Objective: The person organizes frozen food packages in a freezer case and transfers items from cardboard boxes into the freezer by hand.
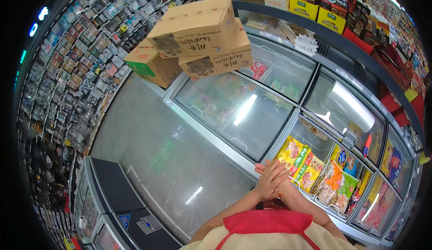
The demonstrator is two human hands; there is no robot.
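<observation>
My left hand (266, 182) lies over my right hand (281, 182), the two pressed together with their fingers overlapping, in front of my red apron. No object shows between them, though the palms are hidden. They are above the near edge of a chest freezer (216, 133). Just beyond them, in an uncovered bay, yellow bags of frozen food (298, 164) rest in wire baskets. Beside these are an orange-and-green bag (339, 184) and a blue bag (351, 165). A roll of clear plastic bags (352, 106) and a red box cutter (367, 145) lie on the freezer's glass lids.
Stacked cardboard cartons (195, 30) stand on the freezer's far left end. A shelf of packaged goods (303, 8) runs above its back side. Grey floor (162, 148) separates it from a hanging-goods display (84, 54) and another freezer (114, 179) at the lower left.
</observation>
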